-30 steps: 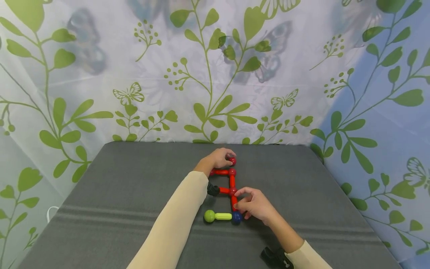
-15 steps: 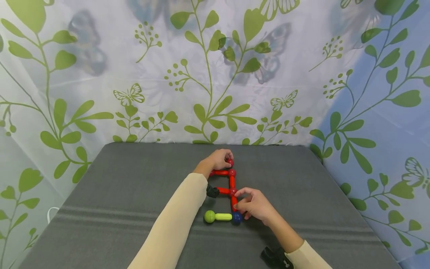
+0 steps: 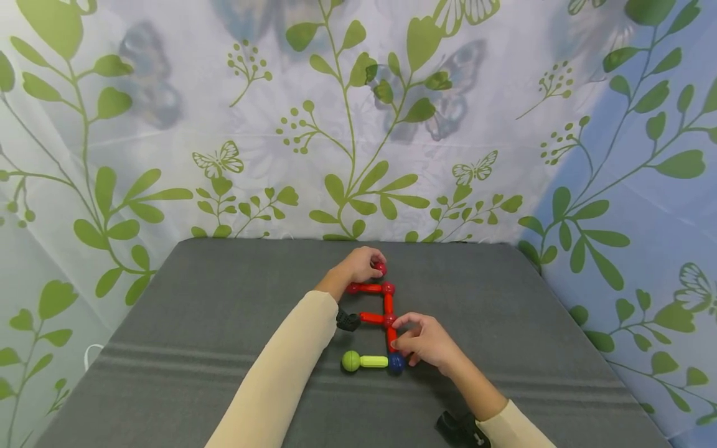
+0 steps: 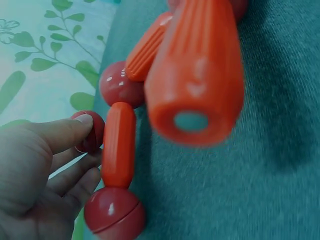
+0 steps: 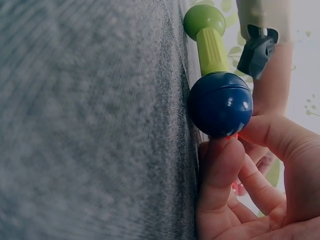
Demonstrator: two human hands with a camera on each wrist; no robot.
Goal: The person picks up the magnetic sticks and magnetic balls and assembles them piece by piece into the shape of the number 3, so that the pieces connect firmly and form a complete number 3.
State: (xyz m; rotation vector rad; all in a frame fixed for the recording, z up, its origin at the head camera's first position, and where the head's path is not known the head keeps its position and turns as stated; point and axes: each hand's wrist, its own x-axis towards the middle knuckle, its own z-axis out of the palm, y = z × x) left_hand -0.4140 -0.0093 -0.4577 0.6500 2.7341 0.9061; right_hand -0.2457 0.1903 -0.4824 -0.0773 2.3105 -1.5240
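A magnetic stick-and-ball figure lies on the grey table. At its far end my left hand (image 3: 361,264) pinches a loose red ball (image 4: 91,132) between thumb and fingers, beside a red rod (image 4: 119,145) that joins two of the figure's red balls. Another red rod (image 4: 197,90) juts toward the left wrist camera, its end bare. My right hand (image 3: 424,339) holds the figure nearer the front, thumb and fingers around the red rod (image 3: 391,339) behind the blue ball (image 5: 221,104); most of that rod is hidden in the right wrist view. A lime rod (image 3: 373,361) links the blue ball to a green ball (image 3: 351,361).
The grey table (image 3: 224,286) ends at a leaf-patterned cloth (image 3: 257,155) hanging behind it. Black wrist mounts sit at both wrists, one of them (image 3: 462,429) low by the right sleeve. A white cord loop (image 3: 92,354) shows at the left edge.
My left hand, with the red ball in it, has shifted slightly left, and its forearm has swung left too. The right hand and the figure stay in place.
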